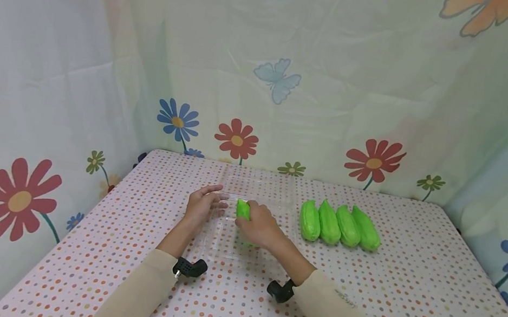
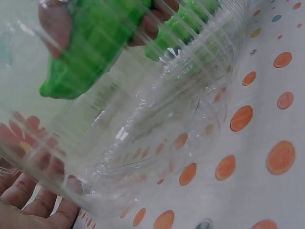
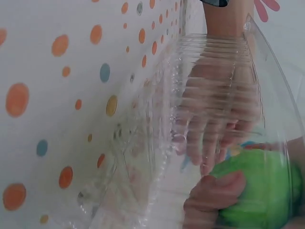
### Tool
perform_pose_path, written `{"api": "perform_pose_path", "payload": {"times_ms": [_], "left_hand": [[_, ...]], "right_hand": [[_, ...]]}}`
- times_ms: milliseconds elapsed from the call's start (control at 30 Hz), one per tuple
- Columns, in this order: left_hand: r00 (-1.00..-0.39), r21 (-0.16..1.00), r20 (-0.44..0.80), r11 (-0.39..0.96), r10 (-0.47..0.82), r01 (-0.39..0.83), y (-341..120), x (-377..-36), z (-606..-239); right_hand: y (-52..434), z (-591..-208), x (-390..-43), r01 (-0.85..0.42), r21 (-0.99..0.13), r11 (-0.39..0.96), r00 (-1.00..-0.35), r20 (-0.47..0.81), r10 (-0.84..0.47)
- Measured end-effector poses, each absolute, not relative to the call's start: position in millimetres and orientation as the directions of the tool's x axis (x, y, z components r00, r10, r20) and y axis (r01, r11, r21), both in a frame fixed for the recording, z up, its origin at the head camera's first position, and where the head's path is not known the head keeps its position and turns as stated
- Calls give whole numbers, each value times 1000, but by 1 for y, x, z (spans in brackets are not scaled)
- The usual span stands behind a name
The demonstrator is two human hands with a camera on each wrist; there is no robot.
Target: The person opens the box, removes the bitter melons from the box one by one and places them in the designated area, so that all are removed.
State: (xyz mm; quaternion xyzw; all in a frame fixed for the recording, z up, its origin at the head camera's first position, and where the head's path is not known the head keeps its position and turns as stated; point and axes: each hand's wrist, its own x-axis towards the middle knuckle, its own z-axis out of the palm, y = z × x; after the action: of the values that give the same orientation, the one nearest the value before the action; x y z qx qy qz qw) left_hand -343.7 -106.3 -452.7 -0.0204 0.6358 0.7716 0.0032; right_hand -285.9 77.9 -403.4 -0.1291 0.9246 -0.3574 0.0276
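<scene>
A clear plastic clamshell box [image 1: 228, 231] lies open on the dotted table, its ribbed wall [image 2: 157, 119] filling both wrist views. My right hand [image 1: 259, 226] grips a green ridged vegetable [image 1: 243, 209] over the box; the thumb curls over it [image 3: 259, 191]. My left hand [image 1: 203, 207] rests with straight fingers against the box's left wall, seen through the plastic [image 3: 214, 114]. In the left wrist view the green vegetable [image 2: 86, 47] shows through the box wall.
Several more green vegetables [image 1: 339, 226] lie in a row to the right of the box. The table's dotted cloth [image 1: 411, 291] stretches to a flowered curtain [image 1: 275, 79] at the back and sides. The box's clear lid [image 1: 260, 184] lies flat behind it.
</scene>
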Motion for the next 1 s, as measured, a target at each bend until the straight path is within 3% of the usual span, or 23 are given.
{"api": "perform_pose_path", "payload": {"times_ms": [400,633,1000], "left_hand": [[-1000,982,-13,-188,-5,-11,-107,-344,-450],[-1000,978,-23,-206,-8,-21,-109,-346,-452],[-1000,981,-30,-192,-4,-29,-108,-342,-454]], "right_hand": [[104,-384,-285,-193,-683,704,-976,59,-210],[114,-386,-287,-211,-624,752,-977,113,-181],[140,-386,-289,-239,-639,731,-970,197,-144]]}}
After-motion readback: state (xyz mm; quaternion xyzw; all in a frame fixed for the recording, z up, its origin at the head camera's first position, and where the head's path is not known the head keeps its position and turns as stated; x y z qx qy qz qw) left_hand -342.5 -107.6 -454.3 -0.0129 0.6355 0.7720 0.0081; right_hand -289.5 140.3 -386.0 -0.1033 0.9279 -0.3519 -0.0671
